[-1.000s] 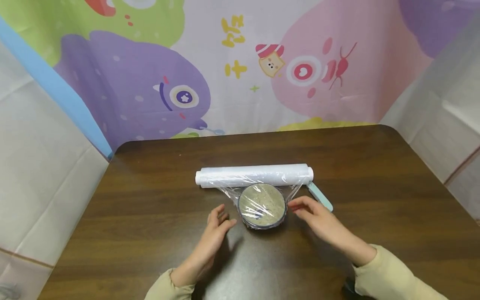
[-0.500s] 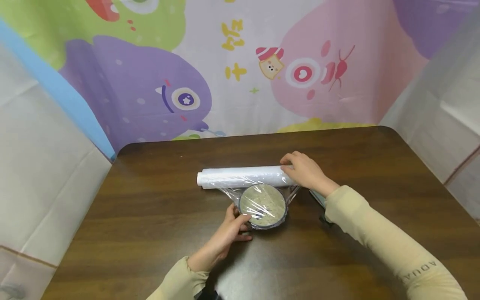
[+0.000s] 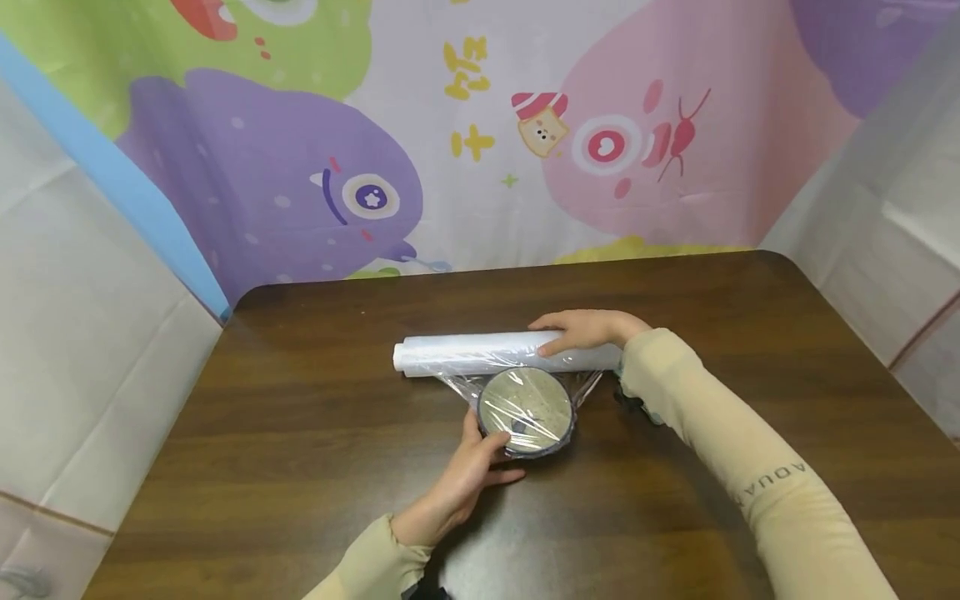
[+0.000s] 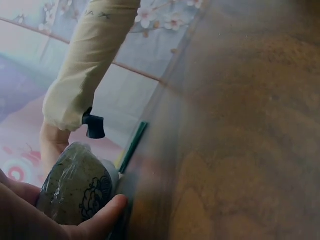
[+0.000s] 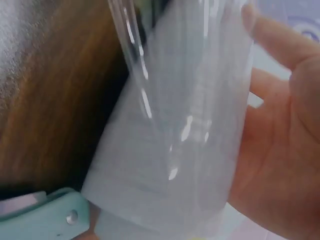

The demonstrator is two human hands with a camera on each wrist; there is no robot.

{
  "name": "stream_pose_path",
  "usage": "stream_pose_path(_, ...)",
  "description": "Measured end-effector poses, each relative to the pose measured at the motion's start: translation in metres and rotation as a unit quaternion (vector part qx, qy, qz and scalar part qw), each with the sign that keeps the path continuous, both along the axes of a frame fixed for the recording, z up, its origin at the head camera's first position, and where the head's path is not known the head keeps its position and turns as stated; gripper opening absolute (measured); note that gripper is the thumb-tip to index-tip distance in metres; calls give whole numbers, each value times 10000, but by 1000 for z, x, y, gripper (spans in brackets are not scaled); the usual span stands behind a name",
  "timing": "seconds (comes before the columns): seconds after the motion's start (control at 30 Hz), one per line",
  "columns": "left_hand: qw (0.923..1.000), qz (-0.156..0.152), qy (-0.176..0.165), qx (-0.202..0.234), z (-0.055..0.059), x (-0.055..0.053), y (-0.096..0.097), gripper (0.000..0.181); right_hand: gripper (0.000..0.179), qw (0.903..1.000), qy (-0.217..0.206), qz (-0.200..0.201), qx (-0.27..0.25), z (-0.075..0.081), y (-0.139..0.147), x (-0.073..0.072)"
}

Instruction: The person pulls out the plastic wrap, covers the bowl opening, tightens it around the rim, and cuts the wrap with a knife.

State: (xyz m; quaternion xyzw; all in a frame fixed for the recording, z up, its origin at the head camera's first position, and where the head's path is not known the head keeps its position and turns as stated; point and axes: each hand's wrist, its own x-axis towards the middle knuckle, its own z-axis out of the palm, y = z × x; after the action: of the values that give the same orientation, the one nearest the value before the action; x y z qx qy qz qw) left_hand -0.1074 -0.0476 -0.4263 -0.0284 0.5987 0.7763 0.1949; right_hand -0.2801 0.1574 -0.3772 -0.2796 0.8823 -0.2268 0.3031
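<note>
A round bowl (image 3: 525, 408) with a blue rim, its top covered by clear cling film, sits mid-table. My left hand (image 3: 461, 475) grips its near left side, thumb at the rim and fingers spread below. In the left wrist view, the bowl (image 4: 82, 192) shows a dark blue pattern on its side, between thumb and fingers. Behind it lies a white cling film roll (image 3: 480, 354), its film still stretched onto the bowl. My right hand (image 3: 585, 329) holds the roll from above, right of its middle. The right wrist view has the thumb on the roll (image 5: 175, 130).
A mint-green folding knife (image 5: 50, 220) lies by the roll's right end, mostly hidden under the right sleeve in the head view. The brown wooden table (image 3: 285, 467) ends at a cartoon-printed curtain (image 3: 480, 208) behind.
My left hand came in from the left and took hold of the bowl. My right hand left the bowl's right side, reached the roll and slid left along it, now gripping it.
</note>
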Motion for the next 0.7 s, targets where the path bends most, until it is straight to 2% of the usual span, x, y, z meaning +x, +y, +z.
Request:
stream_pose_path(0.17, 9997, -23, 71, 228, -1, -4, -2, 69, 63, 9995, -244, 46, 189, 2, -2, -5)
stream_pose_path(0.43, 9993, -8, 85, 357, -3, -7, -7, 65, 51, 9994, 21, 263, 236, 2, -5, -8)
stream_pose_path(0.57, 9997, -99, 25, 217, -3, -11, -14, 60, 49, 9996, -133, 192, 157, 4, -1, -7)
stream_pose_path(0.7, 9994, -331, 32, -94, 0, -22, -30, 55, 48, 9997, -220, -26, -111, 7, 2, -4)
